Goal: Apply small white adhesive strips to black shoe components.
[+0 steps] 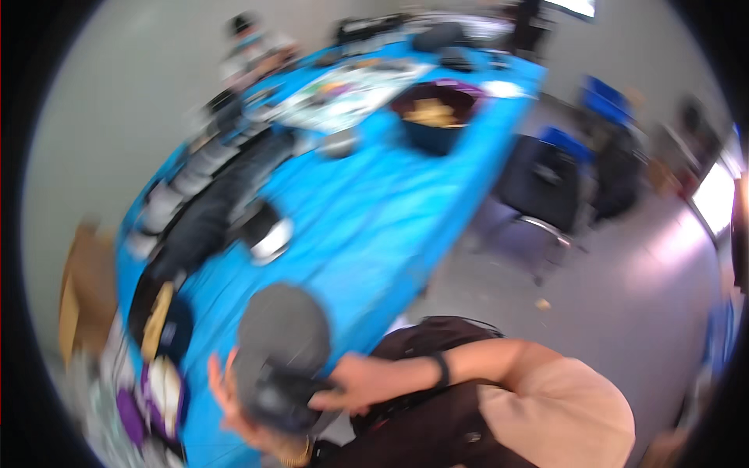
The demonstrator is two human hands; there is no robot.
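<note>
A grey cap (285, 331) is held in front of me over the near end of the blue-covered table. My left hand (226, 402) wraps the cap's left and lower side, its fingers raised along the edge and a gold bracelet at the wrist. From the right comes my right hand (343, 388), closed on a black rounded object (285, 398) that lies against the cap's lower part. Motion blur hides what kind of object it is. A black band circles my right wrist.
The blue table (367, 203) runs away from me. On it are a white-and-black cap (269, 234), stacked caps (187, 175) and a dark bin (433, 117) with yellowish pieces. A cardboard box (86, 288) is left, black chairs (538, 179) right. Another person (253, 54) is at the far left.
</note>
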